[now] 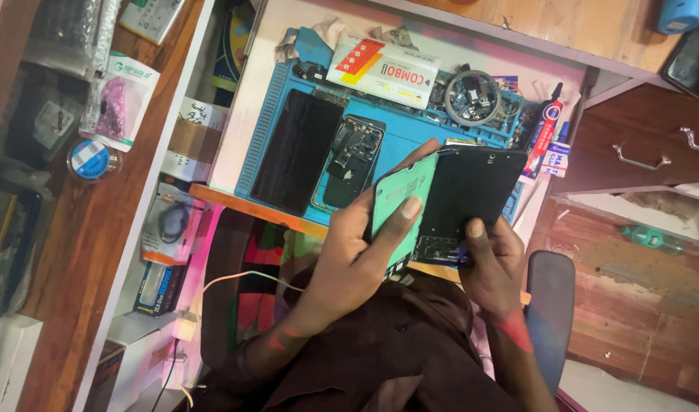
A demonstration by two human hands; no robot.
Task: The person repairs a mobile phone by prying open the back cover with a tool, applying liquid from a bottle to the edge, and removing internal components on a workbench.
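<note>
Fingers point(410, 210) of the left hand point(357, 259) curl around a teal back cover point(399, 202), thumb pressed flat on it. The right hand point(490, 263) pinches the black phone body point(471, 191) beside it, thumb on the lower edge. Both parts sit near the person, above the lap, edges touching like an open book. Looks like cover and body are being separated or mated; next calls for steady, even pressure along the seam. Farther off, the blue mat point(410, 141) on the worktop carries another opened phone point(353, 160).

An opened phone point(352, 160) lies on the mat point(399, 133), seemingly just right of a panel point(296, 151).
</note>
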